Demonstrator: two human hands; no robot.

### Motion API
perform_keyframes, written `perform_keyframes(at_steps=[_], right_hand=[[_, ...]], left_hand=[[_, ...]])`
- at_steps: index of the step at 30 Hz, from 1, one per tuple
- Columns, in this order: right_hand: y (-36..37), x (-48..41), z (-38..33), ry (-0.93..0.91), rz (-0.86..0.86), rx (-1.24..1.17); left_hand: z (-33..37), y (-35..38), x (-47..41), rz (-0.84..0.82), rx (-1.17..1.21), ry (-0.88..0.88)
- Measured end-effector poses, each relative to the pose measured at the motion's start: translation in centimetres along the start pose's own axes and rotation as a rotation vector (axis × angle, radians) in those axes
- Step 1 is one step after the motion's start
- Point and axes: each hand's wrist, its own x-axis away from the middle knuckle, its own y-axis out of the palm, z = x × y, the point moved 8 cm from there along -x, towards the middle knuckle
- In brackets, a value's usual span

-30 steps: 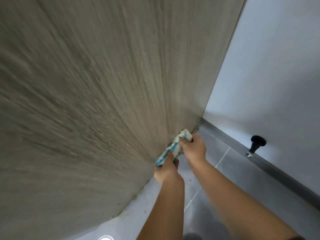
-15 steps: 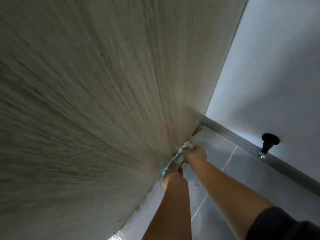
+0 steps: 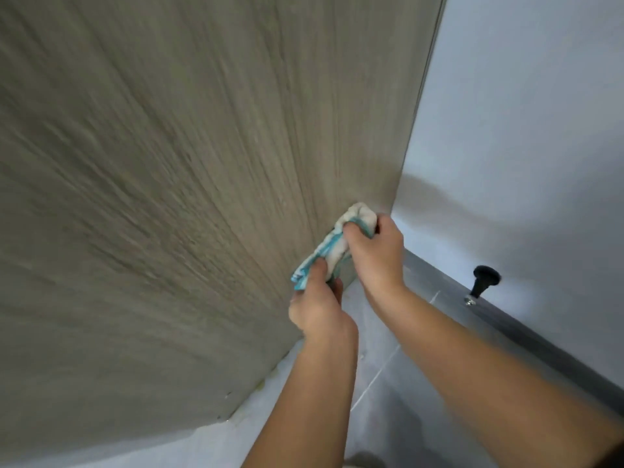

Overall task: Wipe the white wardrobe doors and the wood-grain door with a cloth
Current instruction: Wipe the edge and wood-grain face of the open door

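Arms outstretched, left hand [image 3: 320,315] and right hand [image 3: 374,256] clenched (fingers [image 3: 351,233] curled).

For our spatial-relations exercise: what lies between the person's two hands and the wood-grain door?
The head view shows a white-and-teal cloth there: the left hand and right hand hold it against the wood-grain door.

Me in shot: two hands, two forearms. Left hand [image 3: 320,315] is bare and shows the back of the hand plus the thumb. Right hand [image 3: 374,255] is bare too, with knuckles and wrist crease readable. Left forearm [image 3: 314,400] is uncovered all the way to the bottom edge. Right forearm [image 3: 489,383] is also uncovered and looks bulkier close to the lens. There's a dark sliver [image 3: 618,450] in the bottom right corner where my right arm exits, possibly a sleeve hem, too small to call. Outlines are soft with blur and my nails are unreadable.
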Motion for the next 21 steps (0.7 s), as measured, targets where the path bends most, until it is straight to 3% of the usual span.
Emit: perform_keyframes(at_steps=[7, 11, 17, 21], right_hand=[[-2.3, 3.8, -16.8, -0.349, -0.052, -0.136], [-3.0, 5.2, -22.6, -0.494, -0.048, -0.144], [-2.6, 5.0, -22.1, -0.567, 0.063, -0.106], [-2.8, 1.8, -14.4, -0.275, 0.092, -0.034]], left_hand=[[9.4, 4.5, 10.5, -0.194, -0.016, 0.236], [12.4, 5.6, 14.1, -0.187, 0.002, 0.309], [11.9, 6.1, 12.7, -0.116, -0.052, 0.344], [7.7, 5.5, 8.4, -0.016, -0.186, 0.227]])
